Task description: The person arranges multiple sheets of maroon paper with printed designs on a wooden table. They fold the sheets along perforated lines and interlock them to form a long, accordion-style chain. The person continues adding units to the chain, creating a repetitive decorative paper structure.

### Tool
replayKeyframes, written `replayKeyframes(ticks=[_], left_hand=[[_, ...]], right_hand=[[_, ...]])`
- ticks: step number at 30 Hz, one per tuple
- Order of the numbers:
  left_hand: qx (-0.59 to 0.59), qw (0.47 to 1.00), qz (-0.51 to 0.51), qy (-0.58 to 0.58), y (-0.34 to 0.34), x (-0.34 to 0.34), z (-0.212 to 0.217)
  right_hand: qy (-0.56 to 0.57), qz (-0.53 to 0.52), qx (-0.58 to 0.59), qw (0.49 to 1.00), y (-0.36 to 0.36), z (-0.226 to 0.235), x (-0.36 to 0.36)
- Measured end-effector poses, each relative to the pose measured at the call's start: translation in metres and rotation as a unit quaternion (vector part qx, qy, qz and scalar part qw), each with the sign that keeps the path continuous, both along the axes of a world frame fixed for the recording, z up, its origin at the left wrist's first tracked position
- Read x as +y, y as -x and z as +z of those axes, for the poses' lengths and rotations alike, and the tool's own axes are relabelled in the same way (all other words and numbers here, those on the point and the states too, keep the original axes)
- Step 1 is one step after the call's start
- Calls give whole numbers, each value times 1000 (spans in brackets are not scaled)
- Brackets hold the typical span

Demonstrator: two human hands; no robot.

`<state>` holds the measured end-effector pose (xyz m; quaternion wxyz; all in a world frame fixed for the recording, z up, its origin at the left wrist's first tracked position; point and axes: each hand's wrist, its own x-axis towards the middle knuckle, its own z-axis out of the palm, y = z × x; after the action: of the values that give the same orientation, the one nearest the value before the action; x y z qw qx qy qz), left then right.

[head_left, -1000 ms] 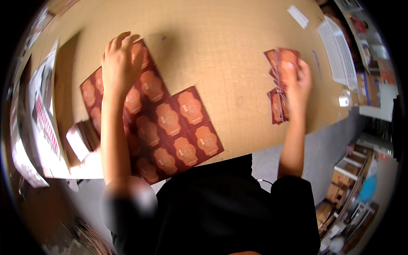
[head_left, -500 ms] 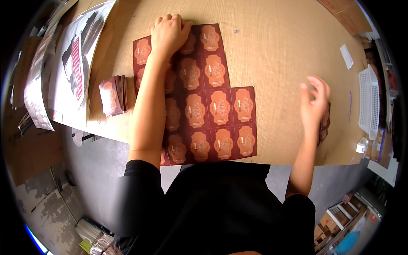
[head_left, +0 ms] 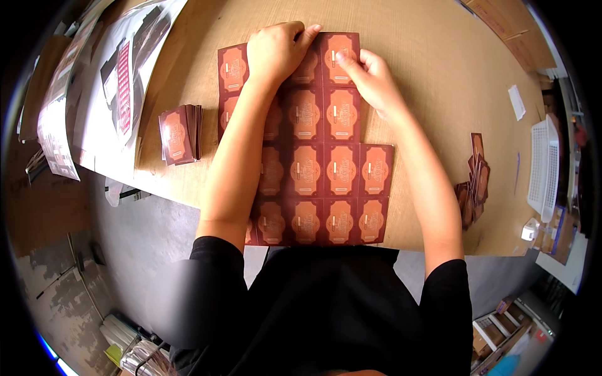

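Lying flat near the front edge of the tan counter [head_left: 433,56], a large brown sheet of printed cards [head_left: 326,182] with orange medallion panels runs away from the person, its nearest row of panels reaching the counter's rim. Both forearms stretch out over the sheet toward its far end. At that far end the left hand [head_left: 274,51] rests palm down on the sheet, fingers curled loosely and pressing on the top panels, gripping nothing that can be seen. Just beside it, the right hand [head_left: 371,80] also lies on the sheet, its fingers bent with the fingertips at the edge of the topmost right panel; whether it pinches the card there cannot be told. Left of the sheet, a small stack of separated cards [head_left: 180,134] sits on the counter. To the right, well apart, a loose pile of cards [head_left: 475,178] lies near the counter's edge. Farther left, printed paper sheets [head_left: 116,81] overlap the counter's side, and a white basket [head_left: 544,164] stands far right.
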<state>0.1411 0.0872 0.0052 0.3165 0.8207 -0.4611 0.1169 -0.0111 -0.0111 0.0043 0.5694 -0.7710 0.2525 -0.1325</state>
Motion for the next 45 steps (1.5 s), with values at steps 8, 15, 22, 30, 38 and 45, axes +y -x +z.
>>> replayKeyframes(ticks=[8,15,22,30,38,45], left_hand=[[44,997,-29,-53,4,-6,-12],[13,994,-14,-104,10,-10,-16],[5,991,-25,-134,16,-14,-16],[2,992,-2,-125,10,-15,-24],[159,979,6,-128,12,-42,-11],[154,985,-8,-82,41,-70,-14]], right_hand=[[-115,-106,-118,981,-19,-7,-5],[212,-136,-16,968,-13,-13,0],[66,-189,-74,977,2,-17,8],[13,-362,-294,885,106,26,-12],[137,-319,123,930,317,36,-87],[515,-380,252,726,295,18,-70]])
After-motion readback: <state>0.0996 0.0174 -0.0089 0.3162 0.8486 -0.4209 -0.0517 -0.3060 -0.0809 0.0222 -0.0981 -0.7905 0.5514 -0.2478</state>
